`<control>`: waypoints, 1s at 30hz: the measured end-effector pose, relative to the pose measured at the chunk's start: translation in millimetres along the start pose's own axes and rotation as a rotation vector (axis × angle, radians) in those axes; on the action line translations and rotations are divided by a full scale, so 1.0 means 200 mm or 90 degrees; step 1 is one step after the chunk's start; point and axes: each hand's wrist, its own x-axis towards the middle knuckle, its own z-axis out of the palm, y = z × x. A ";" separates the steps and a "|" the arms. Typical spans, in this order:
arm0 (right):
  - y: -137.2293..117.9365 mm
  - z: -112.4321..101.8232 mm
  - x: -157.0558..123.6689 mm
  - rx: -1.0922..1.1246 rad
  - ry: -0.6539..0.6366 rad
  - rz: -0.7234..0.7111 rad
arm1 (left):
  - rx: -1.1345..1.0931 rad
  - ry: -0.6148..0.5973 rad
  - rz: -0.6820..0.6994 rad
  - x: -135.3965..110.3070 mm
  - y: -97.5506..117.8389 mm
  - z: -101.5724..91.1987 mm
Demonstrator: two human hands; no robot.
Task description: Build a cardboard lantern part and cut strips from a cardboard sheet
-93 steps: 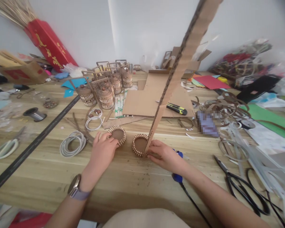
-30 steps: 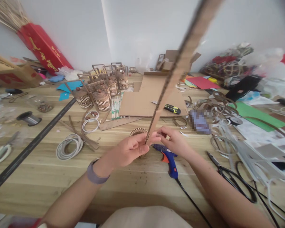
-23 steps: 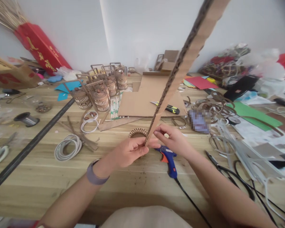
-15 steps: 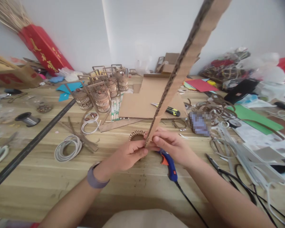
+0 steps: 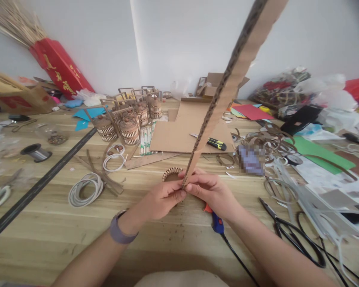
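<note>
Wooden worktable against a plain pale wall; places below are relative to the cardboard sheet lying mid-table. Corrugated cardboard strip: lower end on the near side of the sheet, rest slanting up in front of it. Left hand has thumb and fingers clamped on that lower end; right hand pinches the strip just beside. Shallow round tray with beaded rim sits between hands and sheet, partly hidden. Utility knife on the sheet. Left of it: handled mini baskets, white cord coil, wire spool. Right: green paper. Near side, toward the right: blue glue gun, mostly covered, and black-handled scissors. Behind, by the wall: open cardboard box; far left, red box, leaning.
</note>
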 end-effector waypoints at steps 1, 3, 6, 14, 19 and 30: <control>0.00 0.00 0.00 0.001 0.004 0.002 | -0.014 -0.003 -0.007 0.00 0.01 0.00; 0.00 0.01 0.00 -0.003 0.009 0.008 | -0.051 0.004 -0.024 -0.02 0.03 0.01; 0.01 0.01 0.00 -0.021 0.008 0.007 | -0.088 0.119 -0.036 -0.04 0.06 0.03; -0.02 0.01 0.01 -0.022 0.001 0.010 | 0.017 0.287 0.154 -0.04 0.06 0.08; -0.03 -0.01 0.02 -0.054 0.003 0.003 | 0.012 0.325 0.160 -0.03 0.06 0.10; -0.21 -0.04 0.04 -0.361 -0.015 -0.096 | 0.087 0.450 0.122 -0.01 0.06 0.19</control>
